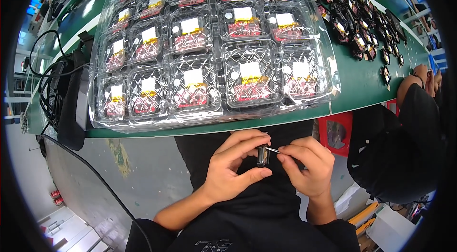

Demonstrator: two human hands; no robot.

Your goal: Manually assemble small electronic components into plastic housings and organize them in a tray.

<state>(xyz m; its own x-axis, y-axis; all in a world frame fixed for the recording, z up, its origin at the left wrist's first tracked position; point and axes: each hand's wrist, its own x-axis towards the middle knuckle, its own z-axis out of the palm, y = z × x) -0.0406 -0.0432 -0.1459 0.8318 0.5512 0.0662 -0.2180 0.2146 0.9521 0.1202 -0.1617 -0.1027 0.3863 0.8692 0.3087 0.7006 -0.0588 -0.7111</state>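
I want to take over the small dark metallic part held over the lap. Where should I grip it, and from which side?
Grip the small dark metallic part by its lower end, from below: it stands upright, and the left hand covers its left side while the thin tool meets its top.

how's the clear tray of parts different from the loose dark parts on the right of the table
The clear tray holds its parts in moulded compartments in neat rows; the loose dark parts lie scattered straight on the green table.
The tray's parts show white, yellow and red; the loose ones look mostly black.
The tray sits in front of the person; the loose parts trail off to the right.
Both rest on the same table.
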